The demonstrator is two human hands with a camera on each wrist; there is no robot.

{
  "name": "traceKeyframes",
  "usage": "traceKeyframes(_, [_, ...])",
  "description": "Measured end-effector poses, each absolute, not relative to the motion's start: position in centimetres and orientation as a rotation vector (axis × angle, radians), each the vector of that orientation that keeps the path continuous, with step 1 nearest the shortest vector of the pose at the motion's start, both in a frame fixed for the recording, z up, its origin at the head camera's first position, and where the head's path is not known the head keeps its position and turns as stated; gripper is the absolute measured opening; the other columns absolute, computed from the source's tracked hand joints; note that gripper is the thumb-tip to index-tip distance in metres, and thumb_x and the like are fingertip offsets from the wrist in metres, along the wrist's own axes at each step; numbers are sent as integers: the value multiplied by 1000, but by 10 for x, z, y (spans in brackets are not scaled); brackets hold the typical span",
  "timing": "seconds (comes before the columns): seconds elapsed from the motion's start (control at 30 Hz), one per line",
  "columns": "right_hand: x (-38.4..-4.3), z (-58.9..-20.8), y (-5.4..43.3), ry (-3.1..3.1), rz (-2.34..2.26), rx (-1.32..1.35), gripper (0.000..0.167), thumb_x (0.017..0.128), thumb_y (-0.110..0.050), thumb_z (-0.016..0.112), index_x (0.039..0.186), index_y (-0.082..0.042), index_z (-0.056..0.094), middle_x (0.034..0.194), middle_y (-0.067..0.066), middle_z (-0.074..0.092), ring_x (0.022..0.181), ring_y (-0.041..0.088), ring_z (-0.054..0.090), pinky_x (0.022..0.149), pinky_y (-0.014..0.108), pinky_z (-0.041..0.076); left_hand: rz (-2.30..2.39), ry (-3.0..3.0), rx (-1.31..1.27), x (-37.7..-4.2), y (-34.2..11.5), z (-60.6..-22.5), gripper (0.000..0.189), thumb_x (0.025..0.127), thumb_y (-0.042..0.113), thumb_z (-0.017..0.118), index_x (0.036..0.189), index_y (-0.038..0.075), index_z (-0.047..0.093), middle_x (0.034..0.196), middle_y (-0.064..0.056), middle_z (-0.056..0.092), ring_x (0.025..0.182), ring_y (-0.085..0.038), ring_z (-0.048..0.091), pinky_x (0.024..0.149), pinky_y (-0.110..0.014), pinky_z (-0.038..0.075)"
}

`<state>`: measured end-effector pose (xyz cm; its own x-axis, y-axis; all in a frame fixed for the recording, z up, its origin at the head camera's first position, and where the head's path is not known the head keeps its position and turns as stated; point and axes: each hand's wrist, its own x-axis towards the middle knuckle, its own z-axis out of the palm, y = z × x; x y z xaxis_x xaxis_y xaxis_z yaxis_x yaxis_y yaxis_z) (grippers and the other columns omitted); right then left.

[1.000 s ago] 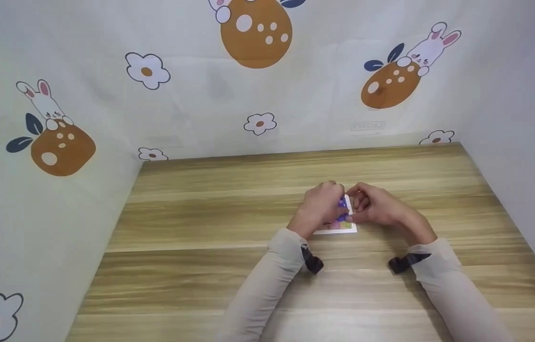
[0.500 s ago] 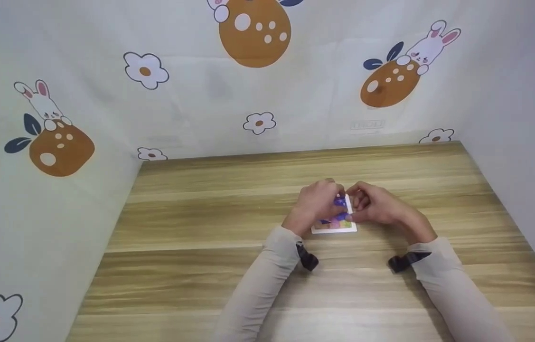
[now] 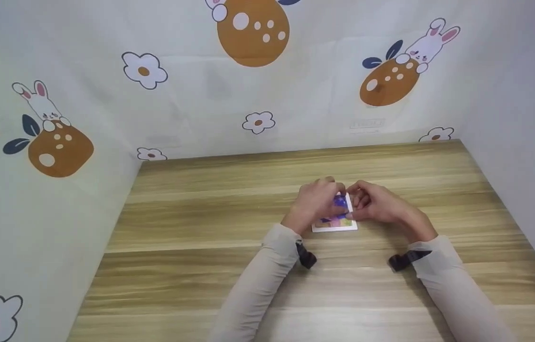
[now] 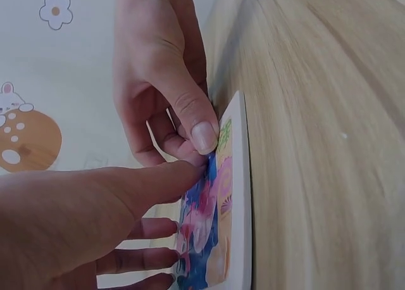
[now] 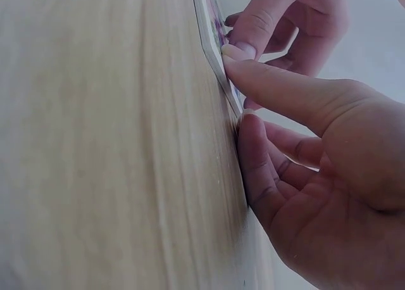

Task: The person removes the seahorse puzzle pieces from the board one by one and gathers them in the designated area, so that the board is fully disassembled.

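A small square picture board [image 3: 336, 229] with a white border and a colourful blue, pink and green scene lies flat on the wooden table. My left hand [image 3: 314, 203] reaches over its left side; in the left wrist view, thumb and fairly straight fingertips touch the picture [image 4: 205, 220]. From the right, my right hand [image 3: 385, 204] holds the board's edge, thumb on the border and index finger at the far corner. In the right wrist view, the right thumb [image 5: 272, 81] lies beside the left thumb [image 5: 253, 33]. The far-left part of the board is hidden under my left hand.
The wood-grain table [image 3: 210, 228] extends around the board. A pale cloth printed with rabbits, oranges and flowers [image 3: 191, 95] encloses it at the back and both sides. Black camera straps [image 3: 307, 256] sit at both wrists, over light sleeves [image 3: 253, 280].
My left hand has shifted slightly left and away from me, uncovering more of the picture and its near-left corner. My right hand stays at the right edge.
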<state>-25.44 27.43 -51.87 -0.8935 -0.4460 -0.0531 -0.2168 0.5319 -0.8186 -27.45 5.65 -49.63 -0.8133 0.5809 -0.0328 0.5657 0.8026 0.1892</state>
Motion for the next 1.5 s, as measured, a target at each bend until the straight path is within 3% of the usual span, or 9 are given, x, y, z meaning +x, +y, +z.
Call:
traceKeyframes(0.3, [-253,-520,275,2497,-1313,-530,66,85,-8,92,139,6,57,105,21,69,93,24,67,84,21,58,274,2798,909,-281,61,-492,51,94,50,83,134,22,68,132,0,65,118,-18,67,98,-42,62])
traceKeyframes(0.57, [-253,-523,274,2493,-1333,-518,65,84,-7,92,138,6,57,103,21,70,90,21,66,83,20,58,327,2751,932,-283,66,-487,35,93,37,87,118,18,72,118,2,65,105,-14,64,90,-38,60])
traceKeyframes(0.83, [-254,-524,274,2539,-1286,-563,65,84,-7,92,138,7,58,101,20,70,88,18,66,84,21,58,420,2836,891,-275,61,-486,37,92,22,87,125,13,71,116,-2,75,105,-18,71,88,-34,62])
traceKeyframes(1.3, [-255,-521,272,2534,-1273,-522,64,86,-10,92,138,6,58,103,19,70,91,21,66,84,19,56,486,2833,892,-267,54,-492,40,97,16,82,133,10,67,126,-9,75,114,-22,73,95,-33,63])
traceKeyframes(1.5, [-255,-520,273,2536,-1279,-508,64,86,-10,92,138,6,58,103,18,69,90,19,65,81,17,55,435,2825,954,-268,55,-491,36,98,15,80,131,8,67,121,-7,76,109,-21,75,91,-32,64])
